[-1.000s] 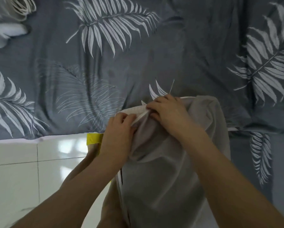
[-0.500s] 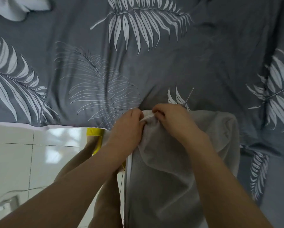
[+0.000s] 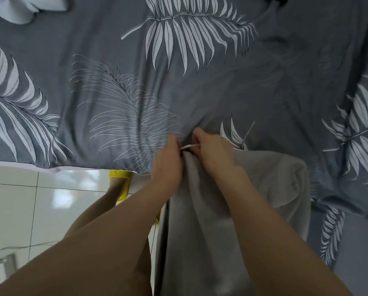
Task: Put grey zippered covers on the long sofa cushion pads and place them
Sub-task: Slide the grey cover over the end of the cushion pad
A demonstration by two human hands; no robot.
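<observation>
A long cushion in a grey cover stands on end in front of me, its top leaning against the edge of a bed. My left hand pinches the cover's top left corner. My right hand grips the same top edge just to the right. Between the two hands a thin white strip of the inner pad or seam shows. The cover hangs down between my forearms to the bottom of the view. The zipper itself is not clearly visible.
The bed wears a dark grey sheet with white leaf prints across the upper view. White glossy floor tiles lie at the lower left. My leg and a yellow slipper are beside the cushion. A white object lies at the top left.
Both hands have come closer together at the cover's top left corner and shifted up toward the bed. The exposed white pad has shrunk to a thin strip. The view has tilted down and left.
</observation>
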